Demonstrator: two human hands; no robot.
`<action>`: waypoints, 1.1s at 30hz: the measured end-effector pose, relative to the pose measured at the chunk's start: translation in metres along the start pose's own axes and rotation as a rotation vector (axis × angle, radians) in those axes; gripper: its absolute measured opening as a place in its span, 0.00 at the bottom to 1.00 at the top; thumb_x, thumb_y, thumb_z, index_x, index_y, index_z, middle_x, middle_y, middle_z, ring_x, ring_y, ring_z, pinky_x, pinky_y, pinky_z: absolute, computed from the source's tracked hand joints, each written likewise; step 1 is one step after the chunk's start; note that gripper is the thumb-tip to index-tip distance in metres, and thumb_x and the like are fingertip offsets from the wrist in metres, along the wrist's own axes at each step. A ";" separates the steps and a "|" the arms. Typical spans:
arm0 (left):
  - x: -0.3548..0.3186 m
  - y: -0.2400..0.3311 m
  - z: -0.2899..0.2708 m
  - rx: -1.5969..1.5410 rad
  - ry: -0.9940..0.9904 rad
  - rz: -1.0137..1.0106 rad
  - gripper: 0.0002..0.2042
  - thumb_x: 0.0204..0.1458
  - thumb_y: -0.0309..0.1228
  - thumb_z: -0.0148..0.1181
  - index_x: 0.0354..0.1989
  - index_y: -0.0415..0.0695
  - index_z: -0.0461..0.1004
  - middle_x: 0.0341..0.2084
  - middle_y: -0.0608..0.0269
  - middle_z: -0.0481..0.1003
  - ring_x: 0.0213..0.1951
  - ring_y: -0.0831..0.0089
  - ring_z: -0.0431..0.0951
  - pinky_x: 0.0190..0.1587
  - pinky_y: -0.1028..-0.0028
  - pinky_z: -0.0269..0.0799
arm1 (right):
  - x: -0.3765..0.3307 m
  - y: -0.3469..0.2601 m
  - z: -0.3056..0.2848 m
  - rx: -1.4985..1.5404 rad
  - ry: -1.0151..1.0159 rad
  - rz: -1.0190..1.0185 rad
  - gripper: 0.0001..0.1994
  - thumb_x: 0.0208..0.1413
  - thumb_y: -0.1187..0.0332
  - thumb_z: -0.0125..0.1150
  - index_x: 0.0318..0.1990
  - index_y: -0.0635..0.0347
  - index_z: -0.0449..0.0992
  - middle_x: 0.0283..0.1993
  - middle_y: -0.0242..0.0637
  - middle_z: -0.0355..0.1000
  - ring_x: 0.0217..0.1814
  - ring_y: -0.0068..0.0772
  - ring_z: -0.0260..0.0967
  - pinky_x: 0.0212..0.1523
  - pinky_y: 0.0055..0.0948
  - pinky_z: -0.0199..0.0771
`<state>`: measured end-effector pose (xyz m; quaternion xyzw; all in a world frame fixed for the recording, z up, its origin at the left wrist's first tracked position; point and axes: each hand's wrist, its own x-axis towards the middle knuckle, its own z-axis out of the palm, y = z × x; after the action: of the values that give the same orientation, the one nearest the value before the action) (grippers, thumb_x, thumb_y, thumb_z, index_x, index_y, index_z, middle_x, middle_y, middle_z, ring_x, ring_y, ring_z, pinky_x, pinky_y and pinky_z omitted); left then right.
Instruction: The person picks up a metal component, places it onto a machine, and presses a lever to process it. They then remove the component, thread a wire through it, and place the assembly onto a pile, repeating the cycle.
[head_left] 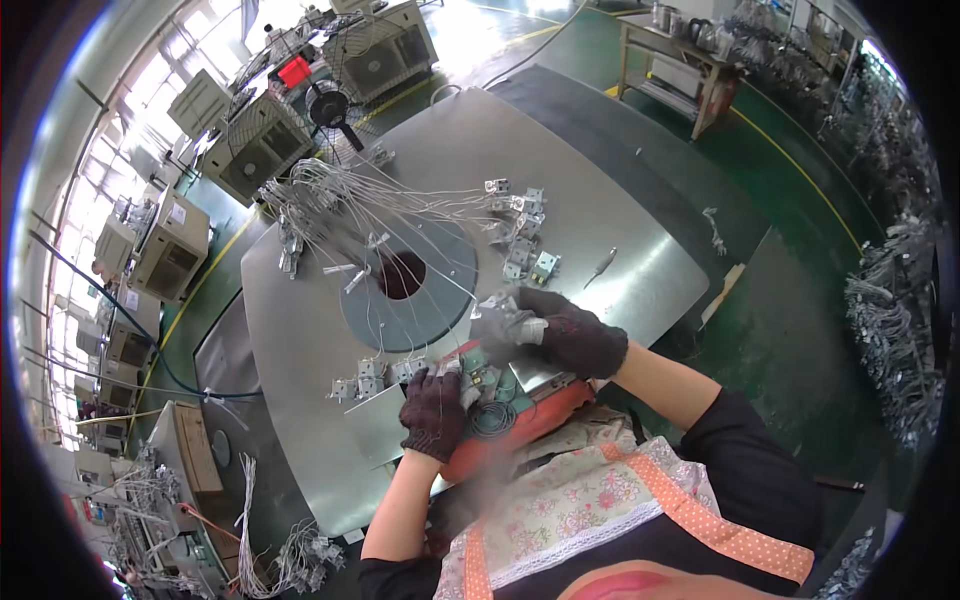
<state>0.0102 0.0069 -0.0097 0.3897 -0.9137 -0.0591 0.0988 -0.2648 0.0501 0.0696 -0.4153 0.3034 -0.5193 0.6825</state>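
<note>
Both my hands wear dark knit gloves. My left hand point(434, 412) is curled, fingertips against small metal parts point(478, 380) at the left of an orange-red device point(520, 430). What it pinches, if anything, is hidden. My right hand point(580, 340) is closed around a grey, blurred bundle point(500, 325) above the device; its kind is unclear. A coil of thin green-grey wire point(493, 420) lies between the hands on the device. Left of my left hand, several small metal blocks with white wires point(372, 375) sit in a row on the metal table point(620, 215).
White wires point(340, 190) run from a bunch at the far left to a cluster of metal blocks point(520, 235). A round grey plate point(440, 290) with a dark central hole lies mid-table. A thin screwdriver-like tool point(602, 266) rests to the right. A black fan point(330, 108) stands beyond the table.
</note>
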 end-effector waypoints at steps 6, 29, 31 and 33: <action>0.002 0.001 0.002 -0.019 -0.004 -0.006 0.27 0.53 0.50 0.62 0.52 0.39 0.76 0.45 0.46 0.80 0.54 0.46 0.77 0.66 0.52 0.64 | -0.006 0.001 0.005 -0.440 -0.111 -0.061 0.24 0.60 0.60 0.65 0.60 0.62 0.70 0.53 0.44 0.78 0.53 0.38 0.79 0.54 0.38 0.77; 0.086 -0.073 -0.036 -0.110 -0.308 -0.397 0.16 0.52 0.37 0.57 0.48 0.53 0.82 0.51 0.49 0.79 0.57 0.48 0.78 0.59 0.48 0.72 | 0.049 0.041 0.023 -1.522 -0.290 -0.434 0.19 0.46 0.72 0.65 0.49 0.56 0.75 0.40 0.47 0.73 0.42 0.53 0.74 0.44 0.45 0.77; 0.083 -0.089 -0.032 0.007 -0.314 -0.388 0.15 0.52 0.36 0.57 0.47 0.53 0.83 0.51 0.50 0.79 0.57 0.49 0.78 0.58 0.48 0.73 | 0.058 0.054 0.030 -1.658 -0.350 -0.348 0.17 0.47 0.73 0.62 0.47 0.56 0.75 0.38 0.47 0.73 0.43 0.52 0.75 0.44 0.47 0.76; 0.077 -0.110 -0.026 0.126 -0.309 -0.385 0.15 0.52 0.35 0.57 0.46 0.53 0.83 0.50 0.51 0.80 0.57 0.50 0.78 0.57 0.49 0.74 | 0.066 0.066 0.032 -1.738 -0.480 -0.235 0.14 0.50 0.71 0.60 0.46 0.56 0.75 0.40 0.49 0.73 0.44 0.53 0.75 0.44 0.48 0.75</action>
<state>0.0411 -0.1250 0.0056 0.5483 -0.8288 -0.0787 -0.0797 -0.1898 0.0027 0.0278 -0.9089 0.3937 -0.0733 0.1164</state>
